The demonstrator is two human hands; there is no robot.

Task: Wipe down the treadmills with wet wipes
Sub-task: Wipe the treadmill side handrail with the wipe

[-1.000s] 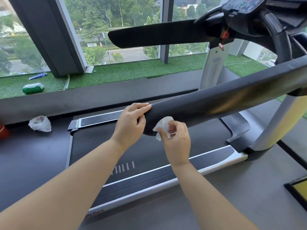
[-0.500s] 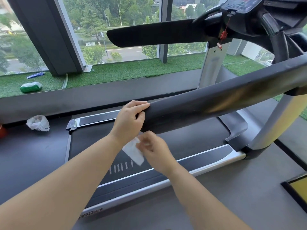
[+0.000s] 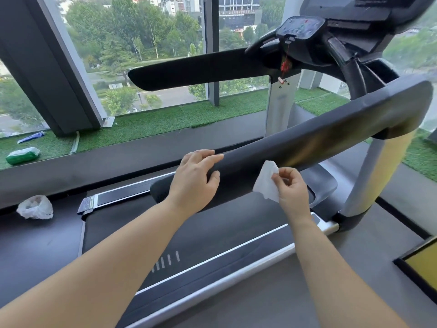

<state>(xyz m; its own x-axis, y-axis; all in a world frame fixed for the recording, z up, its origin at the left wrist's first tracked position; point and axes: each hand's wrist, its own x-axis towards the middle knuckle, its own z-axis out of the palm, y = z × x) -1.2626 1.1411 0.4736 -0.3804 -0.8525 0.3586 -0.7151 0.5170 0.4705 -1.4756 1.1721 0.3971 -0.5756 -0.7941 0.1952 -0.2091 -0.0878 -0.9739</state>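
The left hand (image 3: 194,181) clasps the free end of the near handrail (image 3: 331,136): its fingers lie over the top of the black padding and the thumb presses on the side facing the person, so the rail's tip sits in the crook of the hand. The right hand (image 3: 292,188) is just beside it, below the rail, and pinches a white wet wipe (image 3: 266,183) between the thumb and the curled fingertips. The wipe hangs partly unfolded from that pinch; its upper corner touches the lower face of the near handrail, and its ragged lower edge dangles free above the treadmill belt (image 3: 189,233).

The far handrail (image 3: 196,72) runs out from the console (image 3: 300,29), where a red safety key (image 3: 285,65) hangs on a cord. On the strip of artificial grass (image 3: 153,124) along the window, near its left end, lie a green pack of wipes (image 3: 22,155) and a blue wrapper (image 3: 30,137). A crumpled white plastic bag (image 3: 35,207) sits on the dark floor beside the belt's far left corner
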